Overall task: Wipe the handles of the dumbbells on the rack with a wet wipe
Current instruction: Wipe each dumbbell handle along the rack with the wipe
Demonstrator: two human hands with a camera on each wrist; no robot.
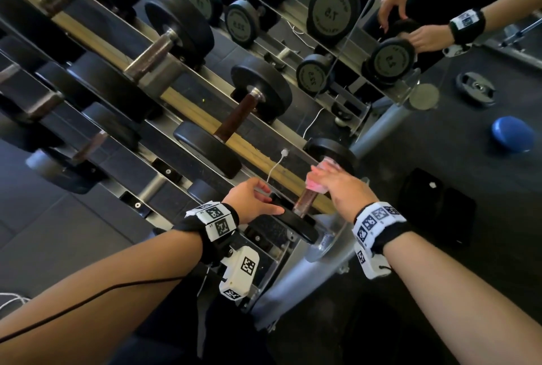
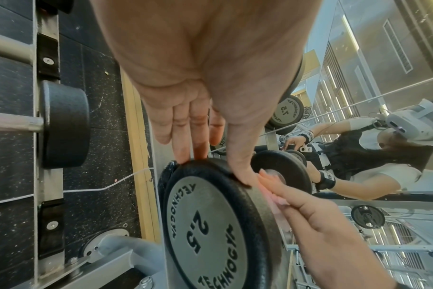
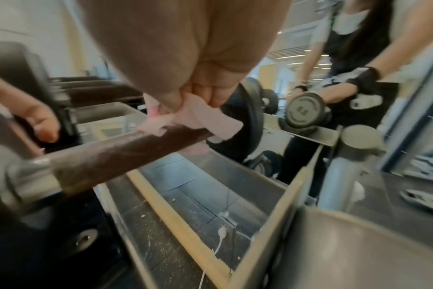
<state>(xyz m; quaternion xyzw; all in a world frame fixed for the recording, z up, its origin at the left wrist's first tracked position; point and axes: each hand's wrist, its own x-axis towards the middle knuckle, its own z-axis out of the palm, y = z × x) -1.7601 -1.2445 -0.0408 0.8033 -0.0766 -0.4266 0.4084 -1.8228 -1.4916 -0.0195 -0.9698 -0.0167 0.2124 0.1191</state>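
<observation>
The nearest dumbbell, marked 2.5 on its head (image 2: 210, 224), lies at the right end of the rack (image 1: 187, 179). Its brown handle (image 1: 306, 201) shows clearly in the right wrist view (image 3: 136, 148). My left hand (image 1: 255, 200) grips the near black head (image 1: 293, 223), fingers on one side of the rim and thumb on the other (image 2: 215, 170). My right hand (image 1: 337, 185) holds a pink wet wipe (image 1: 318, 185) wrapped over the far part of the handle. The wipe (image 3: 210, 119) hangs from my curled right fingers (image 3: 198, 97) next to the far head.
Larger dumbbells (image 1: 258, 100) fill the rack to the left, one tier lower too. A mirror behind reflects dumbbells and a person. A white cable (image 1: 275, 165) runs down the rack. On the floor at right lie a blue object (image 1: 511, 134), a weight plate (image 1: 475, 88) and a black case (image 1: 437, 206).
</observation>
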